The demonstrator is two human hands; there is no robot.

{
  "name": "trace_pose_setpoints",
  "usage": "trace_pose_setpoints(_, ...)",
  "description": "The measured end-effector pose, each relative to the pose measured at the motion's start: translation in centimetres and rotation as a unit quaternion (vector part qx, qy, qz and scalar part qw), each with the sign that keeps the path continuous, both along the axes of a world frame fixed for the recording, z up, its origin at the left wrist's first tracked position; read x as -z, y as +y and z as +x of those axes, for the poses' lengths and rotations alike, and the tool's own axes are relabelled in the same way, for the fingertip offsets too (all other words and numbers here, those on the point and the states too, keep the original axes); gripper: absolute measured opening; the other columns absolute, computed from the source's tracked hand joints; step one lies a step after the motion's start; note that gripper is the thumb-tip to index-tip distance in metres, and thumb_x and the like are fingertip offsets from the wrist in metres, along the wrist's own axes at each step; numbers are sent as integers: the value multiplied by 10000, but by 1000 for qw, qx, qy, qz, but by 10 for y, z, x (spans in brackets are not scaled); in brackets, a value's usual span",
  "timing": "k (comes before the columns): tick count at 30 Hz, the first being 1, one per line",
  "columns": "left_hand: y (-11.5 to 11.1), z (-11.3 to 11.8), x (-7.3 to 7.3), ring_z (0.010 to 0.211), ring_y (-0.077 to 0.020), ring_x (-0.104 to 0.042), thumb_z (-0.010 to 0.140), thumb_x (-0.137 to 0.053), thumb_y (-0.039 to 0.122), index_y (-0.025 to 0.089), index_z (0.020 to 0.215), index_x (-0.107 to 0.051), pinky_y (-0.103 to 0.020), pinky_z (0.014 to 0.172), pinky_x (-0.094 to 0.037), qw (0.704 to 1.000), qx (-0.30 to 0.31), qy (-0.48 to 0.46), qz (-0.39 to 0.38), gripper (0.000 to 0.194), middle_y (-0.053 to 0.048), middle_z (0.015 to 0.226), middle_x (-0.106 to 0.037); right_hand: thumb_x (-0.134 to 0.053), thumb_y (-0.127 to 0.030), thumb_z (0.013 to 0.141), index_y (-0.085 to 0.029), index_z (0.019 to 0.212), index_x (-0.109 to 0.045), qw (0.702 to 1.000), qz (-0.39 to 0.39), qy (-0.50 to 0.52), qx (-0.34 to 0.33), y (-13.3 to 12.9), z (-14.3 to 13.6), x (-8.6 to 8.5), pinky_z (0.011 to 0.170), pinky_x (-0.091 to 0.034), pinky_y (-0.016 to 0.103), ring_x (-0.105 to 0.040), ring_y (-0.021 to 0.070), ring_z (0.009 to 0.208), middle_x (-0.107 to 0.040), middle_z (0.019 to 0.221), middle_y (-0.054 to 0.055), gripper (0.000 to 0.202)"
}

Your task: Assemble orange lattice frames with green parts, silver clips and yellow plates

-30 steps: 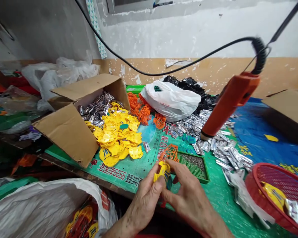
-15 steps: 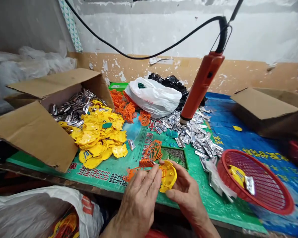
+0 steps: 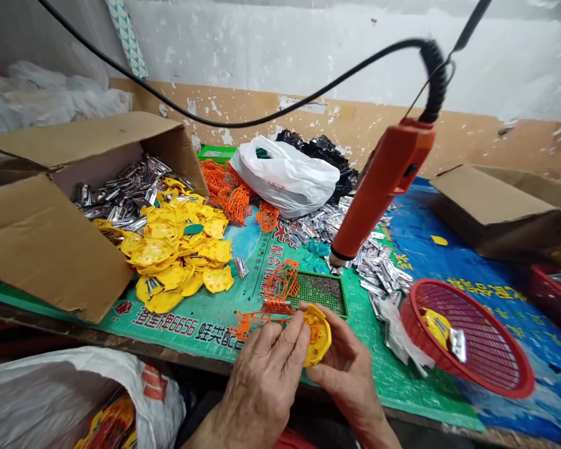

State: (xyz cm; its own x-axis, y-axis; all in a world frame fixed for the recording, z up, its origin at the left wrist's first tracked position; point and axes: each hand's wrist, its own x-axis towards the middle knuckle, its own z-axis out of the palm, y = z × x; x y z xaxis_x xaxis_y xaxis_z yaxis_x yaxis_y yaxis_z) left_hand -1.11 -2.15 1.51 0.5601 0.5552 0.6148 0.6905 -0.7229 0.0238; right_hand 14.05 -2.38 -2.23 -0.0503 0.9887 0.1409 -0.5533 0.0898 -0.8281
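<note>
My right hand [image 3: 350,368] grips a yellow plastic shell [image 3: 318,337] by its outer edge, its hollow side facing left. Fingers of my left hand [image 3: 271,368] are pressed together against the shell's inner side, where a bit of orange plastic shows; most of that piece is hidden. Just beyond my hands, orange lattice parts [image 3: 283,280] lie beside a green tray [image 3: 339,293] of small metal pieces. An orange-red electric screwdriver [image 3: 383,187] hangs above the table, tip down.
Left: an open cardboard box [image 3: 51,243] spilling silver parts and yellow shells [image 3: 168,240]. Behind: a white plastic bag [image 3: 287,178]. Right: silver pieces [image 3: 383,268], a red basket [image 3: 472,337] and another cardboard box [image 3: 495,206]. A large white sack [image 3: 42,386] is at lower left.
The view has shifted slightly, and the screwdriver hangs closer and lower. My left fingers have moved further onto the shell, with orange plastic now inside it.
</note>
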Motion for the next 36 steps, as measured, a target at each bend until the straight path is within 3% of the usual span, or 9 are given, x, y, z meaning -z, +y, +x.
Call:
trace_pose_setpoints(6, 2, 0, 0, 895, -241, -532, 954, -258, 100, 21, 1169, -608, -364, 767, -469, 1000, -1, -3, 0, 418, -139, 1203, -669, -846, -173, 611, -315, 1214, -623, 1000, -7, -3, -3, -1, -1, 4, 978, -476, 227, -592, 183, 1184, -613, 1310, 42, 659)
trace_pose_setpoints(13, 3, -1, 12, 892, -238, -518, 953, -279, 96, 21, 1174, -605, -364, 766, -445, 999, 7, -31, 3, 401, -141, 1218, -658, -855, -148, 585, -324, 1204, -631, 999, -26, -25, 12, -2, -2, 4, 966, -485, 228, -596, 186, 1179, -621, 1299, 37, 682)
trace_pose_setpoints(23, 5, -3, 11, 883, -233, -531, 955, -288, 118, 29, 1184, -607, -353, 756, -463, 1000, 22, -8, -11, 402, -139, 1235, -651, -862, -174, 574, -327, 1191, -641, 998, -32, -42, 28, -1, -1, 7, 956, -492, 230, -608, 193, 1162, -637, 1276, 38, 673)
trace_pose_setpoints(28, 4, -4, 14, 883, -229, -529, 937, -323, 109, 28, 1206, -592, -347, 744, -486, 999, 33, -17, -18, 388, -148, 1241, -644, -870, -203, 558, -305, 1185, -653, 995, -34, -87, 45, -3, 1, 4, 986, -489, 356, -601, 263, 1171, -629, 1285, 70, 671)
trace_pose_setpoints(36, -2, -10, 9, 1018, -254, -540, 788, -432, 44, 22, 1285, -516, -398, 863, -509, 993, 74, -14, -94, 505, -155, 1373, -541, -839, -241, 621, -346, 1245, -605, 966, 39, -236, 101, -9, 8, 10, 1047, -441, 372, -563, 250, 1215, -607, 1317, 42, 675)
